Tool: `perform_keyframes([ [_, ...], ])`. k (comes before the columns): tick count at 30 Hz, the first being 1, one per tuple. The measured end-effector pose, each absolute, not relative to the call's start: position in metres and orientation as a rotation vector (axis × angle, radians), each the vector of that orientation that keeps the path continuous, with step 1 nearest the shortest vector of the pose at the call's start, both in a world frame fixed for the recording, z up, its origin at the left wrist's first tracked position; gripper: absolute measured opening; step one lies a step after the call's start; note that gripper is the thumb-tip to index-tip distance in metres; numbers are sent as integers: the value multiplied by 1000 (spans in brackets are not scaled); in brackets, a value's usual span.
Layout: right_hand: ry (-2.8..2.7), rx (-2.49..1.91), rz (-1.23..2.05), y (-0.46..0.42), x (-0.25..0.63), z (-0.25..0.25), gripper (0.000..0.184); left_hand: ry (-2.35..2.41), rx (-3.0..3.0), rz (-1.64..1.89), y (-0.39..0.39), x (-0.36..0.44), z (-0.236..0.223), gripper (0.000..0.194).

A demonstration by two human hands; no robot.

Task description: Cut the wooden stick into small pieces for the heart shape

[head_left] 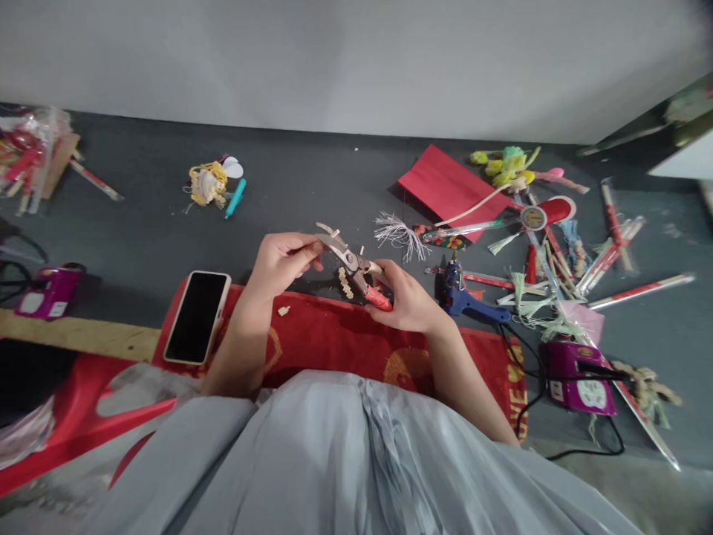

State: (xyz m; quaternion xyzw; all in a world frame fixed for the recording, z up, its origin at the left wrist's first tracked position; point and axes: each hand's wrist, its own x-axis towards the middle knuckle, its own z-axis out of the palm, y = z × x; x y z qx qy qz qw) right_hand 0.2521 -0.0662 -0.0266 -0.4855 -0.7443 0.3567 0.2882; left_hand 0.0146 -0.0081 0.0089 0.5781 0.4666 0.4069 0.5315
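My right hand point(409, 301) is closed around the red handles of a pair of metal shears point(350, 260), whose open blades point up and left. My left hand point(284, 260) pinches a small pale stick piece at the blade tips. Short pale cut bits point(345, 284) lie below the blades on the red cloth point(328, 338) in front of me, with one more bit point(284, 310) near my left wrist.
A phone point(197, 316) lies face up on the cloth's left end. A blue glue gun point(465, 297), purple sockets point(579, 375), red paper point(448, 189), tassels and wrapped sticks point(607, 253) crowd the right. Yellow thread and a teal pen point(215, 186) lie far left.
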Motion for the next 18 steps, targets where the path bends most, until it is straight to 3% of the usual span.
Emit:
perform_keyframes([
  [10, -2034, -1403, 866, -66, 248, -22, 36, 1136, 1358, 930, -4, 14, 4, 27],
  [18, -1772, -1615, 931, -66, 235, -22, 41, 1541, 2323, 1204, -10, 32, -5, 30],
])
